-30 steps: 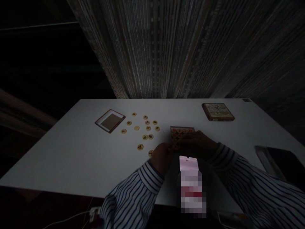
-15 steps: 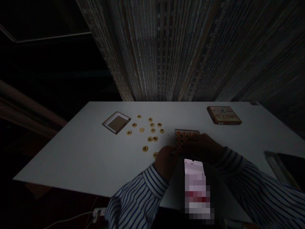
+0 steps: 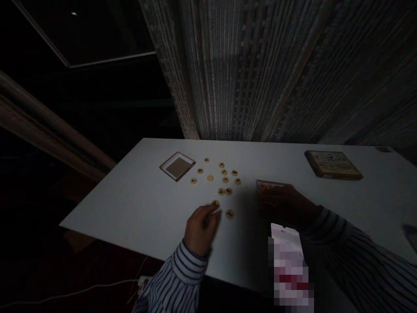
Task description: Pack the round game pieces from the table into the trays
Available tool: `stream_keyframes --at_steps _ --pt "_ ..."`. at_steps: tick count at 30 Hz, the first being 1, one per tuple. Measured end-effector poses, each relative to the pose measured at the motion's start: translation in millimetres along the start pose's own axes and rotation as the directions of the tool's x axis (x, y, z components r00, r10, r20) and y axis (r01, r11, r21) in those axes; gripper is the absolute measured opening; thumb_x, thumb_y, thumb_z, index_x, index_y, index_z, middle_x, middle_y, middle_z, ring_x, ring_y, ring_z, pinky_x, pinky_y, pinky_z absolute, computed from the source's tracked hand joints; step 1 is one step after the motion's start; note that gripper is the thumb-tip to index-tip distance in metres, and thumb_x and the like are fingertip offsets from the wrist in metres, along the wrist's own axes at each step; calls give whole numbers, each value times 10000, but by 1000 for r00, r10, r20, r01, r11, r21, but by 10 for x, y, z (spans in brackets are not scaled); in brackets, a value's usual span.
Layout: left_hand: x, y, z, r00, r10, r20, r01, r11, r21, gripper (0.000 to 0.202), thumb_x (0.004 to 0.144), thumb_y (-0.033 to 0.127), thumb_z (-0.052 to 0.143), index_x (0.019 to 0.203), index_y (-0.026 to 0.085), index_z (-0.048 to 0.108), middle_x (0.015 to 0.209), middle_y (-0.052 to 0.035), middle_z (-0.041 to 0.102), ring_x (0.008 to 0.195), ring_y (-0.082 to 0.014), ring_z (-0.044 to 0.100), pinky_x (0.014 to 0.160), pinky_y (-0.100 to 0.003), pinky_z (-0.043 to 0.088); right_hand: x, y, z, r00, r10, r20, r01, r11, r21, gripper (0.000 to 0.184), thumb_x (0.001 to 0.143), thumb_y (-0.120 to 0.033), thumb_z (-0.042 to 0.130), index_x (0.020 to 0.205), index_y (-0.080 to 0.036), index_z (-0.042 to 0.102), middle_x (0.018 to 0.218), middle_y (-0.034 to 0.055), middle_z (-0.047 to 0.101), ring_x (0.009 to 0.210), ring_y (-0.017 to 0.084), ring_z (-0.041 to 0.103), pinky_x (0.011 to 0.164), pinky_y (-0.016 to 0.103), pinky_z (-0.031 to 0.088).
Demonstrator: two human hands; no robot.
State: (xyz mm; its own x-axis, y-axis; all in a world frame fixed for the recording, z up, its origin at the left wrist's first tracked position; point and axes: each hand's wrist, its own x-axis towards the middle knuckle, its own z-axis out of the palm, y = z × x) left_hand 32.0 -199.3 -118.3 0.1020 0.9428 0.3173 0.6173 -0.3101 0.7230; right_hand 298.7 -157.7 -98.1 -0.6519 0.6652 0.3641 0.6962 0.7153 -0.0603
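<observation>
My left hand (image 3: 201, 227) reaches over the white table, thumb and forefinger apart. Its fingertips are at a round wooden xiangqi piece (image 3: 215, 202) with a dark character, partly covering it; touch is hard to make out. Just right of that hand lies another piece (image 3: 230, 214). My right hand (image 3: 283, 202) rests over a clear-rimmed box (image 3: 272, 181) of pieces with reddish characters. Its fingers stretch across the box in deep shadow, hiding most of the contents. Several more loose pieces (image 3: 228, 191) lie scattered beyond my left hand.
A shallow open lid or tray (image 3: 177, 166) lies at the back left. At the back right is a flat decorated box (image 3: 334, 164). A lit phone (image 3: 286, 237) sits near me below my right hand. Curtains (image 3: 247, 87) hang behind the table (image 3: 130, 208).
My left hand has left the box and moved left to the loose pieces, uncovering the nearest one. My right hand stays over the box. The view has shifted left.
</observation>
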Motion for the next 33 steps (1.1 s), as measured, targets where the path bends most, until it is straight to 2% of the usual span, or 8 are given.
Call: stream_keyframes --at_steps 6,15,20,23,27,33 --pt "-55 -223 -161 995 -88 -45 91 993 69 226 782 291 547 933 161 654 794 -55 659 640 -132 586 635 -276 503 47 -38 74 999 -11 39 12 1000 -21 188 772 -257 498 858 -207 657 794 54 678 687 170 599 589 303 393" --pt "-75 -276 -84 996 -80 -33 82 994 76 246 781 292 550 957 148 645 794 -58 647 669 -140 588 660 -289 497 62 -107 114 997 14 71 -7 996 -94 181 750 -217 535 877 -218 663 852 66 683 778 211 609 655 353 416" --pt "-22 -249 -132 998 -63 -15 64 994 86 248 787 293 546 977 160 635 823 -56 644 681 -141 587 663 -292 499 60 -75 117 991 21 134 -6 994 -111 184 757 -233 534 883 -203 666 856 79 683 772 218 609 643 360 424" --pt "117 -264 -182 1000 -20 -1 20 993 113 239 785 282 548 983 178 632 834 -52 647 701 -146 593 684 -300 504 120 -79 78 978 35 207 -15 995 -95 209 783 -235 505 918 -205 662 880 78 681 792 209 607 652 350 429" --pt "475 -361 -197 1000 22 6 -23 984 176 215 762 235 570 958 179 639 859 -55 656 747 -157 606 723 -300 507 303 -110 14 941 51 335 -34 998 -57 246 823 -239 456 968 -204 652 925 82 676 837 203 602 707 350 429" --pt "986 -460 -72 991 -6 136 -40 942 333 277 742 211 594 1009 144 620 1007 -97 639 917 -208 595 840 -333 476 638 -143 34 879 66 473 -50 998 -47 293 835 -260 436 1069 -211 605 1011 78 654 906 215 588 725 352 425"
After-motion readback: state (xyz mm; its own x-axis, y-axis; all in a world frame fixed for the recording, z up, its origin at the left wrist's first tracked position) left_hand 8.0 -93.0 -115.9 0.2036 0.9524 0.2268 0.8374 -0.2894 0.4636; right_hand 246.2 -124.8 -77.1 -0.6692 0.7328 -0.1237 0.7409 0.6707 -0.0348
